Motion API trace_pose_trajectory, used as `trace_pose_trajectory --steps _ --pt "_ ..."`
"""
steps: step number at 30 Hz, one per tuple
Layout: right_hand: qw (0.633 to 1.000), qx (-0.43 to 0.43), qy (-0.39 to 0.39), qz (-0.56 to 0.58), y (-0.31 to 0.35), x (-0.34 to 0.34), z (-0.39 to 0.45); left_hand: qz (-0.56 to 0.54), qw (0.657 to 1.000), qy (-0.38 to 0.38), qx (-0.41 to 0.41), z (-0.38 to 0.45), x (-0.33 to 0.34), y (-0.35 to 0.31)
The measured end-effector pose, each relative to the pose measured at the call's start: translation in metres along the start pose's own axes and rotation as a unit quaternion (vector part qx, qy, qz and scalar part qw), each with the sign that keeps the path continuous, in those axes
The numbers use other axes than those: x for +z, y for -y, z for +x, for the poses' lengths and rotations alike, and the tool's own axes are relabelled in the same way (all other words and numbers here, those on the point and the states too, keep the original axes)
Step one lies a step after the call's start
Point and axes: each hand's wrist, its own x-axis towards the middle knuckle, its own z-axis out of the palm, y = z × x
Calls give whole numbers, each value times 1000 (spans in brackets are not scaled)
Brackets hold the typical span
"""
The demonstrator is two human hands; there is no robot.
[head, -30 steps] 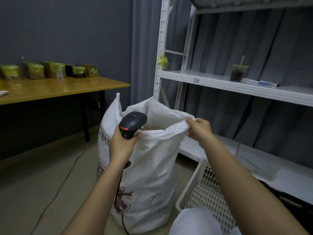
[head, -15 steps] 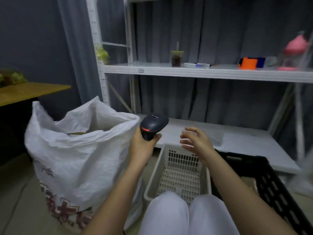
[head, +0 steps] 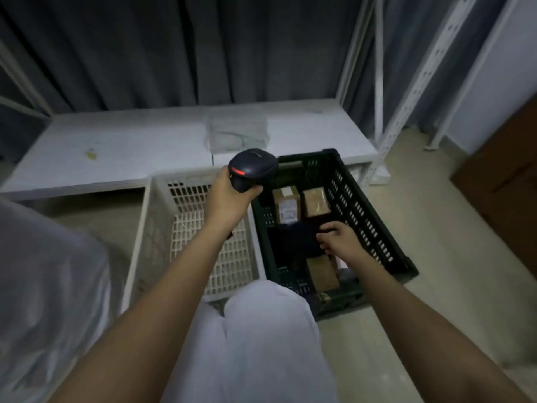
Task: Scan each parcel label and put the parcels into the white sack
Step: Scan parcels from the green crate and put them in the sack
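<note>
Dark grey curtains (head: 180, 50) hang in folds across the back of the dim room. In front of them runs a low white shelf board (head: 122, 146), scuffed and marked, part of a white metal rack whose perforated uprights (head: 418, 82) rise at the right. The floor (head: 453, 228) is pale beige. At the far right a light wall (head: 505, 68) meets the floor, with a brown panel (head: 505, 181) standing just beside it. The light is low and cool.

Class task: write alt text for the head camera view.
A person's left hand grips a barcode scanner while the right hand reaches into a dark crate holding brown parcels; a white basket sits beside it.
</note>
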Motion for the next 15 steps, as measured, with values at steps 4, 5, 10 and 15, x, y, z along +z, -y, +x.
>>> trace_pose_trajectory --steps 4,5,10,15 --pt "995 47 -7 -91 -59 -6 45 18 997 65 -30 32 45 30" --pt "991 62 1 -116 -67 -6 53 23 996 79 -35 39 56 38" --pt "943 12 39 -329 -98 11 104 41 992 110 -53 75 103 72" --pt "768 -77 147 -619 -115 40 162 34 990 123 -64 107 135 104"
